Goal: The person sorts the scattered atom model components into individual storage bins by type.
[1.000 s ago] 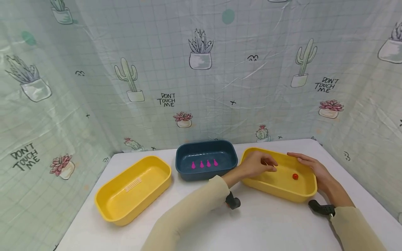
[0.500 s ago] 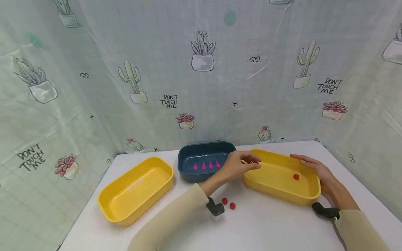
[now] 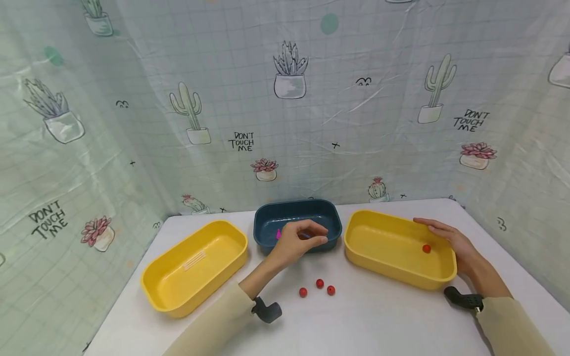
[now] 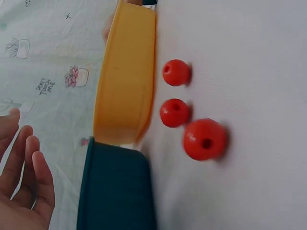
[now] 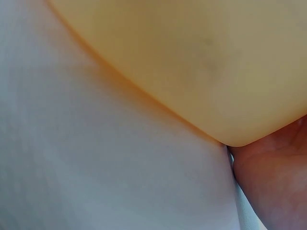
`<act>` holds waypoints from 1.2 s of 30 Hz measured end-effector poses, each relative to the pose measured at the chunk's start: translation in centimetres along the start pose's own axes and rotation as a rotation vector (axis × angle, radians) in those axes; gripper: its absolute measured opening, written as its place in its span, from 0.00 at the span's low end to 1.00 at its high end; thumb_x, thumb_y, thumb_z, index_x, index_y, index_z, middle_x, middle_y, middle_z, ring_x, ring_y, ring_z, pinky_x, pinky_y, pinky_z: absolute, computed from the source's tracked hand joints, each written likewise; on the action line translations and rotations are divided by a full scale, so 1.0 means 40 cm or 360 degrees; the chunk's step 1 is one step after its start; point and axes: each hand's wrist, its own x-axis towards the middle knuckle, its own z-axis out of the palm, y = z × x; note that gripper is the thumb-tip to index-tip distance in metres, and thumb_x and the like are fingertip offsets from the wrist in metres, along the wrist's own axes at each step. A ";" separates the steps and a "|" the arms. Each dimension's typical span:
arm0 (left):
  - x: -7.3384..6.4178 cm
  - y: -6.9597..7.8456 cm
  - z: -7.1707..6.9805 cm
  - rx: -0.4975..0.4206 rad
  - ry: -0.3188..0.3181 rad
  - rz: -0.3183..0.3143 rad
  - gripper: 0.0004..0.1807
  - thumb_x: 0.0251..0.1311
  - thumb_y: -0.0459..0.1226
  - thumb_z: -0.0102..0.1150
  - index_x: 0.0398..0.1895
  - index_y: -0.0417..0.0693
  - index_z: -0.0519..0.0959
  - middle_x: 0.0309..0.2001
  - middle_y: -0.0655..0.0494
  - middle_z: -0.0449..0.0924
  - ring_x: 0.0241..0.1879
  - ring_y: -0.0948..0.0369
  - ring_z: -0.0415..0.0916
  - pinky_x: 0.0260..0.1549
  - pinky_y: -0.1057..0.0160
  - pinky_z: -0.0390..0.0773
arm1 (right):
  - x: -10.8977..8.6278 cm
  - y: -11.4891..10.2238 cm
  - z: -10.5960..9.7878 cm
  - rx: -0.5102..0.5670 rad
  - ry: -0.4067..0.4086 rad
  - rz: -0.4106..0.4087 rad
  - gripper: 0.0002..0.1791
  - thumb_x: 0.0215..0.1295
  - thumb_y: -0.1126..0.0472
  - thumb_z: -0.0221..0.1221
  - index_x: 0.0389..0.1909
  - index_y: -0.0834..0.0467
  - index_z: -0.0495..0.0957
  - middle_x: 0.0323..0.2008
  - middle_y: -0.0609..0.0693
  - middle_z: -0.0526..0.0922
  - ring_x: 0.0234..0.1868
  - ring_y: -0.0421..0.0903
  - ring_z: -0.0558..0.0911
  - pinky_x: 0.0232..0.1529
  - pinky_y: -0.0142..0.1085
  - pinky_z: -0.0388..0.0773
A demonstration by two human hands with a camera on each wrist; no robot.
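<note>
In the head view my left hand [image 3: 294,242] hovers in front of the dark blue bin [image 3: 260,245]; the left wrist view shows its fingers [image 4: 44,184] loosely bent with nothing between them. Several magenta drop-shaped pieces lie in that bin, mostly hidden by the hand, with one piece [image 3: 278,234] showing. On the right, my right hand [image 3: 460,252] rests with extended fingers along the outer end of a yellow bin [image 3: 387,264]. One red bead [image 3: 426,248] lies inside this bin. Three red beads [image 3: 319,283] with holes lie on the table in front.
A second yellow bin [image 3: 173,311] stands at the left, angled, with a few thin pale sticks [image 3: 194,260] in it. A patterned cloth [image 3: 338,123] hangs behind the white table [image 3: 374,321]. Blue and right yellow bins stand side by side.
My left hand has moved leftward from over the right yellow bin to the front of the blue bin, uncovering red beads on the table. My right hand has stayed at the yellow bin.
</note>
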 end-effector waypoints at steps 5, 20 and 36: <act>-0.059 -0.025 -0.020 -0.0047 -0.0008 -0.0091 0.11 0.65 0.41 0.70 0.49 0.51 0.88 0.47 0.52 0.90 0.44 0.65 0.83 0.45 0.68 0.83 | -0.002 -0.001 0.001 0.0022 -0.0004 -0.0011 0.26 0.82 0.48 0.46 0.77 0.40 0.66 0.58 0.21 0.78 0.55 0.28 0.83 0.55 0.27 0.82; -0.188 -0.080 -0.035 -0.0081 -0.0101 -0.0299 0.13 0.64 0.41 0.70 0.49 0.47 0.87 0.47 0.49 0.89 0.41 0.65 0.82 0.43 0.69 0.83 | -0.003 0.006 -0.002 0.0027 -0.0022 -0.0025 0.26 0.82 0.49 0.46 0.77 0.41 0.66 0.58 0.20 0.78 0.55 0.28 0.82 0.56 0.27 0.82; -0.228 -0.131 -0.032 -0.0018 -0.0209 -0.0353 0.15 0.59 0.43 0.74 0.49 0.52 0.88 0.46 0.53 0.89 0.42 0.64 0.82 0.42 0.72 0.80 | -0.002 0.008 -0.002 -0.0013 -0.0029 -0.0043 0.25 0.83 0.48 0.45 0.77 0.41 0.67 0.58 0.19 0.77 0.56 0.25 0.81 0.56 0.25 0.81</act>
